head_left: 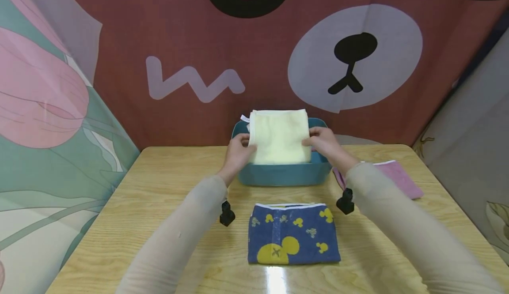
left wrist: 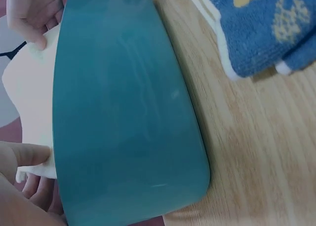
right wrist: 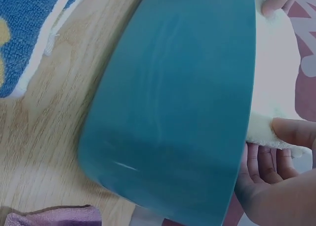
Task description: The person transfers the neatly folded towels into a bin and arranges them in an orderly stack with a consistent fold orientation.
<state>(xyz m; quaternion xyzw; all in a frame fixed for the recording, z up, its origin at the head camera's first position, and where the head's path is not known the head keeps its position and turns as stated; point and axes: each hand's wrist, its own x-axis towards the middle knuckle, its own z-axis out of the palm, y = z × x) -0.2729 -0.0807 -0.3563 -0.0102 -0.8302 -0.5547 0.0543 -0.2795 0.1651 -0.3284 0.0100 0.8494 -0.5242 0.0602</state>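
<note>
A folded pale yellow towel (head_left: pixel 280 137) stands partly inside a teal plastic basin (head_left: pixel 284 175), its upper part rising above the rim. My left hand (head_left: pixel 240 152) pinches the towel's left edge, thumb in front and fingers behind. On the opposite edge my right hand (head_left: pixel 324 141) grips it the same way. In the right wrist view the thumb of the right hand (right wrist: pixel 276 176) presses on the towel (right wrist: pixel 276 72) just above the basin wall (right wrist: pixel 168 97). The towel's lower end is hidden behind the basin's front wall.
A folded blue towel with yellow mouse-head prints (head_left: pixel 294 236) lies on the wooden table (head_left: pixel 179 170) in front of the basin. To the right, partly under my right forearm, is a pink towel (head_left: pixel 399 179). A printed cloth (head_left: pixel 191 122) hangs behind the table.
</note>
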